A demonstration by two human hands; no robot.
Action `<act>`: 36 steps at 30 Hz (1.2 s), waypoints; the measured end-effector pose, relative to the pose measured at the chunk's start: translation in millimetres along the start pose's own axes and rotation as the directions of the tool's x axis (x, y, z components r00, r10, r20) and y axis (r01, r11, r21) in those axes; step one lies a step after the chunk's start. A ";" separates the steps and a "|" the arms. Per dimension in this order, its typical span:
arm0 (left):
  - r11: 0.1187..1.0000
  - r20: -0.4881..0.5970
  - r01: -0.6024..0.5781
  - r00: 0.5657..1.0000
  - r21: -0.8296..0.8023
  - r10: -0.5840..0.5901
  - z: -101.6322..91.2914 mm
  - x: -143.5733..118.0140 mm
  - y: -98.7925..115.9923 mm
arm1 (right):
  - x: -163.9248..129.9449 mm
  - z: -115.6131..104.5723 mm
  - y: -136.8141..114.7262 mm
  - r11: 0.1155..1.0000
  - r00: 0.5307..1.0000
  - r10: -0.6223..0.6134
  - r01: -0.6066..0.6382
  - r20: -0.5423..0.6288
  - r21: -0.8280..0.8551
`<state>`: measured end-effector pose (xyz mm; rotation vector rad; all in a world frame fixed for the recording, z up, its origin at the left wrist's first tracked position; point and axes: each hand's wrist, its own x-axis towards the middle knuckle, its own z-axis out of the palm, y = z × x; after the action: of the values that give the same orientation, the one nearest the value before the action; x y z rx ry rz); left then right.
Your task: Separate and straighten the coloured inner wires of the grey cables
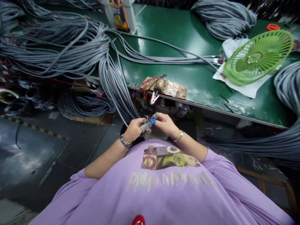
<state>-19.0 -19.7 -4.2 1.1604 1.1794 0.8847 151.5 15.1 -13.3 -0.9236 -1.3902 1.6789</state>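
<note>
My left hand (pixel 135 128) and my right hand (pixel 165 124) meet in front of my body, just below the table edge. Between their fingertips a small spray of thin coloured wires (pixel 147 118) sticks up, with copper and green tints. Both hands are closed in a pinch on these wires at the end of a cable. Tape or finger covers wrap several fingertips, a blue one on my right thumb. A bundle of grey cables (pixel 114 84) hangs off the table beside my left hand. Fingers hide the lower part of the held cable end.
On the green table (pixel 159 28) lie a large heap of grey cables (pixel 70 43), another coil (pixel 225 17) and a green fan (pixel 255 59). A taped block (pixel 172 89) with a pink clip (pixel 154 98) sits at the edge. Orange-handled scissors (pixel 273 27) lie far right.
</note>
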 end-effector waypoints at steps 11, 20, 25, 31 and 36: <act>0.988 -0.115 0.008 0.993 -0.151 -0.026 8.8 2.5 -4.3 | 1.2 0.8 -1.5 0.999 0.996 0.016 -0.012 -0.093 0.039; 0.962 -0.289 -0.025 0.955 -0.272 -0.057 16.0 4.8 -14.4 | 3.0 3.6 0.4 0.984 0.985 0.126 -0.108 -0.119 0.145; 0.965 -0.326 -0.085 0.945 -0.247 0.000 16.1 4.4 -14.7 | 0.6 4.4 -1.3 0.986 0.993 0.096 -0.086 -0.065 0.140; 0.977 -0.334 -0.146 0.939 -0.152 0.089 14.3 3.3 -14.5 | -2.7 -0.1 -4.3 0.994 0.998 0.061 -0.062 0.011 0.087; 0.983 -0.371 -0.142 0.924 -0.117 0.089 12.2 2.6 -12.7 | 2.8 -10.9 -3.0 0.974 0.989 0.104 -0.080 -0.109 0.210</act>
<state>-7.2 -22.4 -17.2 0.9817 1.3295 1.2961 160.2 22.7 -12.2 -0.9646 -1.0868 1.7680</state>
